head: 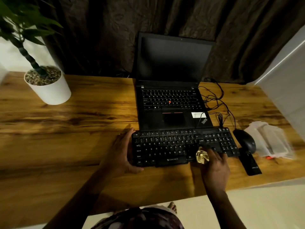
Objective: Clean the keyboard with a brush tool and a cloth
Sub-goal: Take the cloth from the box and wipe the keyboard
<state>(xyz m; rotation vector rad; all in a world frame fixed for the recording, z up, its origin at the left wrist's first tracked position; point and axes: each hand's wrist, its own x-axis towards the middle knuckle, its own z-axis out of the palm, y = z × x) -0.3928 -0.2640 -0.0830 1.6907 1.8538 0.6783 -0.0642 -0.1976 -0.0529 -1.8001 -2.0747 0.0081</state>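
R hand (214, 164) is curled round a crumpled pale cloth (201, 156), pressed onto the keys at the keyboard (173, 147) lower-right of the letter block, wrist angled in from the near edge. L hand (123, 152) is laid open, fingers spread, cupped vs. the keyboard's left end; nothing gripped, bracing judged. Keyboard long axis runs L–R across the desk (66, 129), just in front of the laptop (171, 90). Unwiped numpad lies to the R, so R hand is nearer. Brush tool not identified w/ certainty.
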